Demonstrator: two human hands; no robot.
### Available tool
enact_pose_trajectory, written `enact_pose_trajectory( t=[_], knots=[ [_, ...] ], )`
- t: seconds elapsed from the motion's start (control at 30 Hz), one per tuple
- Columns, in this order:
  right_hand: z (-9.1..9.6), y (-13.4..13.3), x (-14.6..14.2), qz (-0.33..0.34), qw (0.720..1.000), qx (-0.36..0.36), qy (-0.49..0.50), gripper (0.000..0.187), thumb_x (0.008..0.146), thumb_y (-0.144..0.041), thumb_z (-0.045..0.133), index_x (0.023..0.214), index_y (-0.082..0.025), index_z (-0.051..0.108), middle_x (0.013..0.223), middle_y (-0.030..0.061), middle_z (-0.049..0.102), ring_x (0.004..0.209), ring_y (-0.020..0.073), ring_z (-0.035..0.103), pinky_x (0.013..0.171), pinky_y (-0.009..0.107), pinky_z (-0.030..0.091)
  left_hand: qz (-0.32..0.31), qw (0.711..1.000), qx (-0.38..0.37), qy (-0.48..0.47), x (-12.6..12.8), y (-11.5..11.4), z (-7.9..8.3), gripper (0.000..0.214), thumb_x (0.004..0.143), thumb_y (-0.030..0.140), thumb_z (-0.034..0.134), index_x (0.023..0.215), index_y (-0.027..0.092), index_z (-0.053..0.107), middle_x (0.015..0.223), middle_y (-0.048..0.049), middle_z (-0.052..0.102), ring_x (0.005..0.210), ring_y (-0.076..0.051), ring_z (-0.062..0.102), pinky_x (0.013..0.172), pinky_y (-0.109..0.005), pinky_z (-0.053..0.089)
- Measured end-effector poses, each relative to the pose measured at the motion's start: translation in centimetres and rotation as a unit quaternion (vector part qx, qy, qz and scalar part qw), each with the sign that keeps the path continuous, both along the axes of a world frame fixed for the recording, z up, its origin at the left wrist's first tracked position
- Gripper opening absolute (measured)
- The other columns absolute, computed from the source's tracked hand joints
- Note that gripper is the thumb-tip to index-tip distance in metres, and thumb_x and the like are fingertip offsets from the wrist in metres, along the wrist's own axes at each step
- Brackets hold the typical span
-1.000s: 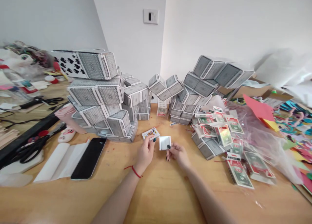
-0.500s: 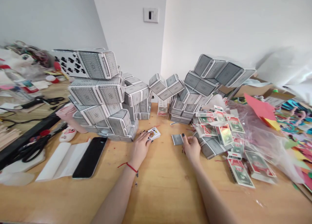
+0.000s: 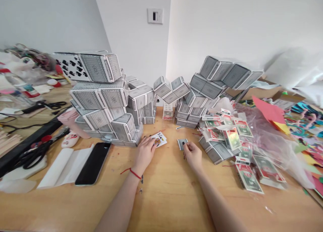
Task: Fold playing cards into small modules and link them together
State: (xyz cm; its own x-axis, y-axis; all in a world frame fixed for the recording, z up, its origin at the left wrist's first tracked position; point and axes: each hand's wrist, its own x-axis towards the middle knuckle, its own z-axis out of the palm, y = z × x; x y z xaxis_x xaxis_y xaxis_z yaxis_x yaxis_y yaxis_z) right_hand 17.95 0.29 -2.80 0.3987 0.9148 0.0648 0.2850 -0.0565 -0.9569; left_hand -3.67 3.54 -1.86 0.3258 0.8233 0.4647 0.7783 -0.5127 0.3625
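My left hand (image 3: 144,152) lies with fingers stretched out on the table, the fingertips on a small pile of face-up playing cards (image 3: 159,140). A face card lies in that pile, with a spade card partly showing. To the right, my right hand (image 3: 193,154) has curled fingers, with thumb and fingertips at the edge of a grey-backed playing card (image 3: 181,144) low over the table. Stacked blocks made of grey-backed cards form a left tower (image 3: 113,97) and a right tower (image 3: 209,85). Between them, a V-shaped piece (image 3: 170,92) spans the gap.
On the left are a black phone (image 3: 93,163), white paper (image 3: 64,166), black scissors (image 3: 36,154) and a pink object (image 3: 73,121). Several opened card boxes (image 3: 248,178) and a clear plastic bag (image 3: 275,151) lie right. Coloured paper (image 3: 268,112) sits beyond them.
My right hand has moved slightly left and its fingers have shifted further over the grey-backed card. The cards under my left fingertips have fanned apart a little.
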Motion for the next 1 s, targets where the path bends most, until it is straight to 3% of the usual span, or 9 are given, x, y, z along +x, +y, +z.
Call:
enact_pose_trajectory(
  t=[0.13,0.3,0.47,0.63,0.7,0.77,0.83,1.0],
  knots=[
    [-0.1,-0.1,-0.2,0.012,1.0,0.004,-0.004,0.031,0.069,-0.048,0.051,0.061,-0.018,0.053,0.041,-0.0026,0.049,0.033,0.0112,0.043,0.035,0.022,0.033,-0.008,1.0,-0.006,0.021,0.2,-0.3,0.3,0.036,0.072,0.028,0.057,0.106,0.017,0.052,0.11,-0.0105,0.057,0.104,-0.023,0.05,0.091,-0.041,0.039],
    [-0.2,-0.3,-0.7,0.036,0.999,0.006,0.001,0.031,0.071,-0.048,0.051,0.06,-0.019,0.051,0.04,-0.0035,0.048,0.032,0.0103,0.042,0.034,0.021,0.032,-0.013,0.998,0.012,0.052,0.3,-0.5,0.5,0.027,0.079,0.017,0.044,0.104,0.017,0.054,0.109,-0.0096,0.058,0.102,-0.02,0.052,0.092,-0.039,0.038],
    [0.3,-0.4,-1.3,0.085,0.994,-0.025,0.07,0.036,0.071,-0.052,0.048,0.061,-0.018,0.052,0.037,-0.004,0.047,0.029,0.0094,0.041,0.03,0.022,0.032,-0.009,0.997,0.055,0.049,0.4,-0.9,0.4,0.036,0.078,0.005,0.036,0.109,0.014,0.052,0.112,-0.01,0.057,0.106,-0.019,0.051,0.095,-0.038,0.037],
    [0.4,-0.4,-1.6,0.189,0.947,-0.083,0.245,0.045,0.072,-0.059,0.042,0.067,-0.016,0.053,0.044,0.0005,0.055,0.031,0.0116,0.049,0.03,0.022,0.036,-0.104,0.99,0.09,0.025,1.6,-2.1,1.2,0.04,0.081,0.005,0.031,0.114,0.019,0.049,0.114,-0.0064,0.056,0.109,-0.015,0.049,0.097,-0.039,0.036],
    [0.3,-0.4,-1.6,0.21,0.932,-0.089,0.281,0.042,0.07,-0.057,0.047,0.065,-0.016,0.052,0.046,0.0014,0.057,0.032,0.0111,0.05,0.03,0.021,0.037,-0.165,0.982,0.081,0.033,2.2,-2.6,1.5,0.037,0.082,0.008,0.032,0.112,0.02,0.05,0.113,-0.0056,0.057,0.109,-0.016,0.049,0.098,-0.041,0.035],
    [0.2,-0.3,-1.6,0.209,0.933,-0.077,0.282,0.037,0.068,-0.052,0.054,0.065,-0.016,0.05,0.044,-0.0001,0.056,0.031,0.0103,0.049,0.03,0.02,0.037,-0.187,0.979,0.068,0.045,2.6,-2.7,1.5,0.036,0.083,0.01,0.033,0.112,0.021,0.051,0.114,-0.005,0.057,0.111,-0.016,0.047,0.099,-0.043,0.033],
    [0.2,-0.3,-1.6,0.192,0.942,-0.063,0.268,0.034,0.066,-0.049,0.057,0.066,-0.016,0.049,0.042,-0.0021,0.054,0.03,0.0097,0.047,0.03,0.019,0.036,-0.147,0.986,0.054,0.05,2.7,-2.4,1.1,0.035,0.083,0.011,0.034,0.114,0.019,0.048,0.118,-0.0059,0.054,0.114,-0.017,0.043,0.099,-0.042,0.033],
    [0.5,-0.3,-1.5,0.165,0.956,-0.07,0.232,0.037,0.066,-0.052,0.056,0.062,-0.017,0.045,0.041,-0.0021,0.055,0.028,0.0096,0.046,0.028,0.019,0.034,0.022,0.999,0.032,0.033,1.7,-0.8,-0.7,0.034,0.081,0.019,0.042,0.114,0.013,0.047,0.115,-0.0137,0.054,0.111,-0.023,0.047,0.092,-0.043,0.039]
  ],
)
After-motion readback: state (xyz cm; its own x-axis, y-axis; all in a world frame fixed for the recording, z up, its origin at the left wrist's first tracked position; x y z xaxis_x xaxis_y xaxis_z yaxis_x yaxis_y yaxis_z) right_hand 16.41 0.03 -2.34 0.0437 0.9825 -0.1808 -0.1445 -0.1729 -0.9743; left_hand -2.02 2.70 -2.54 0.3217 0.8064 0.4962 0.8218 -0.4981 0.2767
